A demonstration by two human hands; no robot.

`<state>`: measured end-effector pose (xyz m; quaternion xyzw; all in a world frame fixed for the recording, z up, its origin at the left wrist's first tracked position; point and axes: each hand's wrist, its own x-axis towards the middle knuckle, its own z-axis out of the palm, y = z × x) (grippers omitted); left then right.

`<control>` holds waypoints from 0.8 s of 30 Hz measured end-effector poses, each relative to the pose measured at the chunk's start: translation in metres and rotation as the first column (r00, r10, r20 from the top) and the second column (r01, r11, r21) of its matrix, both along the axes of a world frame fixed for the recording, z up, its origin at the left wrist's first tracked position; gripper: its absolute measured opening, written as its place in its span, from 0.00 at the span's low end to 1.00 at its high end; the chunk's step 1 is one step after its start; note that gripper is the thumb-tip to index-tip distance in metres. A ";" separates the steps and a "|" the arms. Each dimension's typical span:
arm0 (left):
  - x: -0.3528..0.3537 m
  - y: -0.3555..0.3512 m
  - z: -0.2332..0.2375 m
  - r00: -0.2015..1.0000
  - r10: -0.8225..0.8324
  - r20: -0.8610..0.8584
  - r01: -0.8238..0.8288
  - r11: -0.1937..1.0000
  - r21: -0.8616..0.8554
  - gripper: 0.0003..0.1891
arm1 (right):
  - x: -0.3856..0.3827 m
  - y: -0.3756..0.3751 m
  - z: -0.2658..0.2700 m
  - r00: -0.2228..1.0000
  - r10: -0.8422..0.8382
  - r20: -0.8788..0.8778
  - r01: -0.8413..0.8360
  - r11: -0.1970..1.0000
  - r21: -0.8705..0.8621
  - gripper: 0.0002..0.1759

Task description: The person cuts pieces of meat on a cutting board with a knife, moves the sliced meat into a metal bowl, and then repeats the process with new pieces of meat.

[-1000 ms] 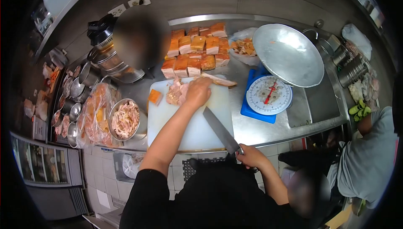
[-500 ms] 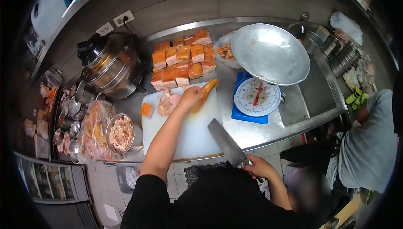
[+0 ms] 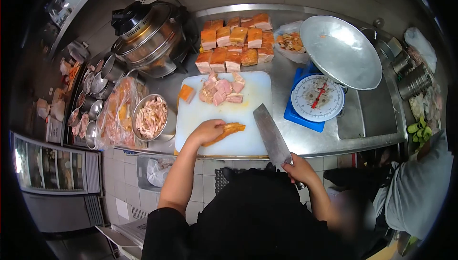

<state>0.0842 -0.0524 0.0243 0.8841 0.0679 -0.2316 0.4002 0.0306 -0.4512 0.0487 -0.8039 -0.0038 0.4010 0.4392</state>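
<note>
Seen from above, two bare hands work at a steel counter (image 3: 281, 98). The left hand (image 3: 207, 131) is narrowed around one end of a golden-brown strip (image 3: 231, 130), thumb and fingers pinching it near the front edge of a white cutting board (image 3: 195, 112). The strip's other end points toward the right hand; gripping just one end seems to leave most of its length exposed.

The right hand (image 3: 299, 169) is closed around the handle of a broad cleaver (image 3: 272, 133). Its blade slants forward and left across the board's right edge, apart from the left fingers, probably to keep the edge away from them.

Beyond the left hand, pale meat pieces (image 3: 222, 89) sit in a loose group, with a skin-topped block (image 3: 187, 93) apart at their left. Farther off, beyond the board, thick roasted blocks (image 3: 234, 45) stand in rows, mostly skin up, perhaps to protect the crust.

Left of the left hand, a metal bowl (image 3: 169, 129) holds cut strips (image 3: 151, 119), apparently placed within easy reach. Beyond the right hand is a blue scale (image 3: 317, 98) with a wide pan (image 3: 341, 52).
</note>
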 end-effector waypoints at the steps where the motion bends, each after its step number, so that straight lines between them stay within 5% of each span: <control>1: 0.004 -0.005 0.012 0.999 -0.050 0.014 0.049 0.997 0.063 0.20 | 0.001 0.000 0.001 1.000 0.006 -0.001 -0.006 1.000 0.000 0.26; 7: 0.058 -0.033 0.017 0.935 -0.344 -0.089 0.355 0.893 0.276 0.17 | -0.006 -0.010 0.002 0.998 -0.041 -0.042 0.043 0.998 0.046 0.24; 9: 0.070 -0.041 0.008 0.793 -0.607 0.041 0.529 0.722 0.447 0.14 | -0.013 -0.017 0.000 0.995 -0.045 -0.087 0.050 0.997 0.055 0.24; 12: 0.073 -0.045 0.005 0.662 -0.698 0.274 0.516 0.689 0.509 0.14 | -0.020 -0.027 0.000 0.991 -0.037 -0.131 0.047 0.996 0.078 0.24; 13: 0.068 -0.043 0.005 0.667 -0.695 0.267 0.516 0.690 0.507 0.14 | -0.021 -0.030 -0.002 0.990 -0.032 -0.138 0.043 0.996 0.080 0.24; 15: 0.054 -0.040 0.006 0.711 -0.462 0.531 0.306 0.882 0.358 0.11 | -0.021 -0.037 -0.004 0.990 -0.039 -0.133 0.049 0.996 0.071 0.23; 19: 0.003 -0.046 -0.005 0.863 -0.135 0.487 0.044 0.980 0.194 0.11 | -0.012 -0.048 -0.004 0.995 0.014 -0.103 -0.008 0.999 0.053 0.24; 21: -0.024 -0.059 -0.018 0.809 0.020 0.587 -0.092 0.991 0.093 0.11 | -0.004 -0.053 -0.009 0.992 0.061 -0.113 -0.054 0.997 0.063 0.24; 24: -0.043 -0.078 -0.036 0.664 -0.024 0.747 -0.152 0.974 0.167 0.13 | 0.011 -0.053 -0.004 0.984 0.142 -0.111 -0.137 0.989 0.053 0.24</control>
